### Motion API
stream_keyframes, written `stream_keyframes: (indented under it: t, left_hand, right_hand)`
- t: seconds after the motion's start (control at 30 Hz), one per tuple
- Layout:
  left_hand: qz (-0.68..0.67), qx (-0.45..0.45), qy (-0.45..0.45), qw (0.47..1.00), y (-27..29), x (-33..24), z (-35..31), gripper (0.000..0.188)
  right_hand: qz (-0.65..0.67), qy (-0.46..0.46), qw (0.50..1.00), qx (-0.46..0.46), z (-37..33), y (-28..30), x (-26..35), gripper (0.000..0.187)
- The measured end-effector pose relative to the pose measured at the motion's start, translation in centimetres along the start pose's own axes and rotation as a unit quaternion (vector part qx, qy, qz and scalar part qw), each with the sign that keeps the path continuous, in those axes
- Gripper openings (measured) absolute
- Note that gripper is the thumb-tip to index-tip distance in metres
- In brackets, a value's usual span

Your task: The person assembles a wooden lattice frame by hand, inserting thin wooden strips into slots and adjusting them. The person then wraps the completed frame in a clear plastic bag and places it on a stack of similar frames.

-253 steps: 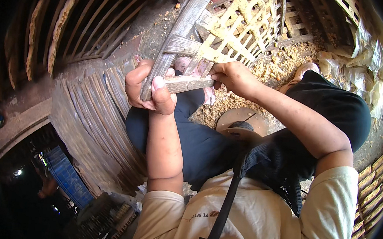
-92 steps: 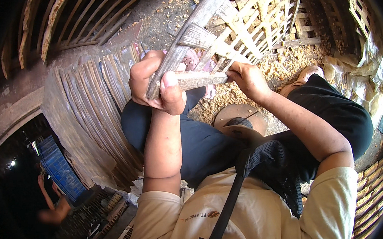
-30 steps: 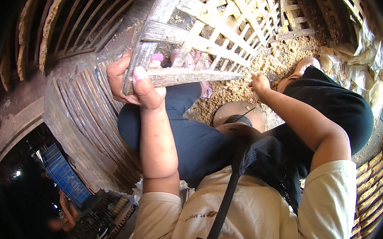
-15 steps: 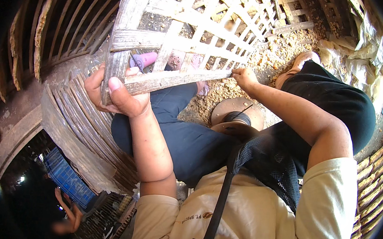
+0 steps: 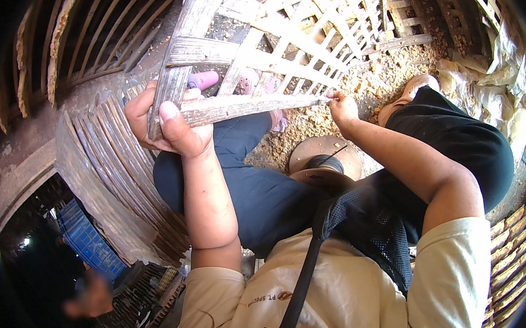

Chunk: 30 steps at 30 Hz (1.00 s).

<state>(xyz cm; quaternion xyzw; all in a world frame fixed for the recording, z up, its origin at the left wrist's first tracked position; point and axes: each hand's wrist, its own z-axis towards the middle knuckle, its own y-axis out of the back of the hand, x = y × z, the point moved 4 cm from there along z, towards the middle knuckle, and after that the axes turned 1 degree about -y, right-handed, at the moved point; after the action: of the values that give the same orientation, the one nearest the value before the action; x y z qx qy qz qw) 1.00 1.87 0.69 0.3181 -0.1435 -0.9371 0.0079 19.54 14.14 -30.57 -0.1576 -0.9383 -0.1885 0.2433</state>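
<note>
A weathered wooden lattice panel [image 5: 188, 51] stands tilted in front of me, its upper part washed out by bright light. My left hand [image 5: 185, 135] is closed around its near left corner, thumb over the spot where two frame slats cross. At the other end of the lower slat [image 5: 248, 109], my right hand [image 5: 343, 113] pinches near the tip with thumb and fingers. Whether a small piece also sits in that pinch is hidden. Below the right hand, between my legs, lies a round spool [image 5: 300, 151] with dark wire [image 5: 326, 163] wound on it.
Wood chips [image 5: 289, 138] cover the ground around the spool. Behind the panel lies a pink cylindrical thing [image 5: 203, 80]. Left are stacked thin sheets [image 5: 113, 172], upright slats [image 5: 56, 46] and a blue crate [image 5: 90, 237] near another person [image 5: 92, 295]. Crumpled plastic [image 5: 506, 83] lies right, above a slatted rack [image 5: 515, 261].
The panel's left corner has shifted slightly right with my left hand. My right hand has also moved a little right. At lower left, the other person's arm has changed position.
</note>
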Motion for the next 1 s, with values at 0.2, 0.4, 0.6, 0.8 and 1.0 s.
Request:
stream_keyframes:
  t: [0.2, 0.4, 0.6, 0.8, 1.0]
  left_hand:
    - [0.003, 0.006, -0.012, 1.0, -1.2, -1.0, 0.4, 0.03]
    - [0.001, 0.007, -0.01, 1.0, -1.1, -1.0, 0.3, 0.03]
    - [-0.036, 0.044, -0.016, 0.998, -0.1, 0.0, 0.0, 0.026]
    - [-0.005, 0.0, -0.001, 1.0, -0.6, -0.6, 0.0, 0.029]
    - [0.042, -0.013, -0.043, 0.998, -0.1, 0.1, -0.2, 0.029]
  right_hand:
    - [-0.016, 0.063, 0.994, 0.092, -0.7, -1.9, 0.5, 0.046]
    - [0.104, 0.067, 0.988, 0.097, -2.6, -2.2, 2.7, 0.03]
    - [0.138, 0.087, 0.985, 0.058, -2.6, -1.7, 1.9, 0.032]
    - [0.115, 0.025, 0.992, 0.054, -4.6, -1.1, 3.9, 0.028]
    - [0.2, -0.012, 0.975, 0.097, -4.9, -1.3, 5.5, 0.019]
